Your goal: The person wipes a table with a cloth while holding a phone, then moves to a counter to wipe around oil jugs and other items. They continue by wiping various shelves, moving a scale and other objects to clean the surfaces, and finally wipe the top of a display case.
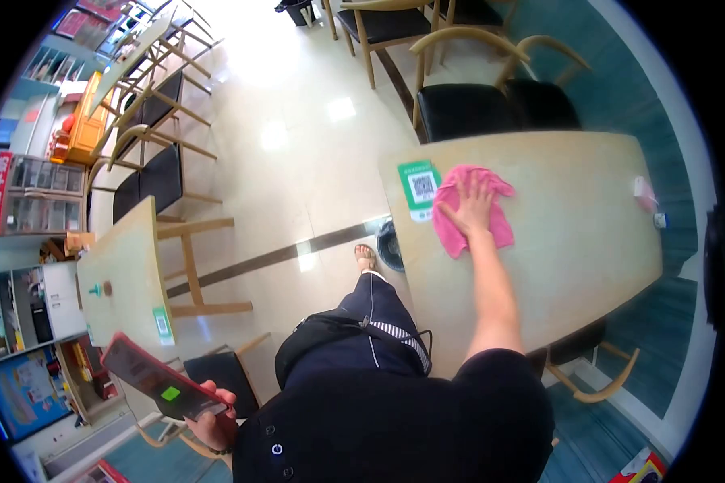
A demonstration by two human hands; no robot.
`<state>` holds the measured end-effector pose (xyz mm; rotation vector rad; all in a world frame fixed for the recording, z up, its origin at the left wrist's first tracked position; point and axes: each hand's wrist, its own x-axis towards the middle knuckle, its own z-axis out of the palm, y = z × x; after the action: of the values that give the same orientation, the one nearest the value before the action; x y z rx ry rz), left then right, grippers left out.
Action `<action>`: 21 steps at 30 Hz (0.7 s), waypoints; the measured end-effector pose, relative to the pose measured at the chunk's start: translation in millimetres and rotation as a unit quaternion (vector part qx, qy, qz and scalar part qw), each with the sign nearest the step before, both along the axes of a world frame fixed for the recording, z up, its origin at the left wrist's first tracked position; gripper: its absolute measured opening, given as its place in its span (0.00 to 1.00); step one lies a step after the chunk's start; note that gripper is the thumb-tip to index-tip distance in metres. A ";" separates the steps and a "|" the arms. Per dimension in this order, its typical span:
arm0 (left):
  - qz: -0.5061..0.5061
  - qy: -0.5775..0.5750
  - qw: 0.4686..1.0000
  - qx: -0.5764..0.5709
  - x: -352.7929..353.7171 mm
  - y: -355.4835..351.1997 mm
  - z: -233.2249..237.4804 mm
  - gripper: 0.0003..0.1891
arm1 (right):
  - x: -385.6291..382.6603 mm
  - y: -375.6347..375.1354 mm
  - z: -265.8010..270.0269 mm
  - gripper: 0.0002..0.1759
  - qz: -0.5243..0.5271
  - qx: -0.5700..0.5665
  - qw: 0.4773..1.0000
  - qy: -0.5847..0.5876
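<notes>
A pink cloth (499, 229) lies bunched on the pale wooden table (572, 241) to my right. Flat on top of it rests my right hand (473, 208), fingers spread, pressing the cloth against the tabletop. Just left of the cloth is a green and white QR code card (420, 190) at the table's edge, partly overlapped by the cloth. Low on the left, my left hand (213, 419) is wrapped around a smartphone (157, 377) in a red case, its screen lit and facing up.
Dark-seated wooden chairs (467, 111) stand behind the table. A pink and white item (644, 193) sits at its wall end. Another table (125, 282) is on my left with a second QR card (162, 325). A dark bin (390, 245) stands beside my foot.
</notes>
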<state>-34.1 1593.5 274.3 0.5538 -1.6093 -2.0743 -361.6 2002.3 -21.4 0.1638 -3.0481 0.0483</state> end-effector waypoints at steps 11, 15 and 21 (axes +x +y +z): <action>-0.288 -0.021 0.946 0.149 -241.7 -15.4 17.9 0.25 | -119.6 -139.1 -10.1 0.21 -0.030 -0.155 0.982 -0.100; -0.402 -0.025 0.897 0.183 -330.1 -30.4 23.8 0.26 | -153.8 -148.3 0.9 0.26 -0.124 -0.108 0.950 -0.265; -0.524 0.011 0.821 0.227 -450.3 -80.8 6.3 0.27 | -172.3 -125.0 -92.8 0.24 -0.064 -0.051 0.904 -0.419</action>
<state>-484.4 1512.8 280.6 -0.3682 -1.5445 -3.2771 -534.0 1877.3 -114.2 -0.1021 -3.8902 0.3576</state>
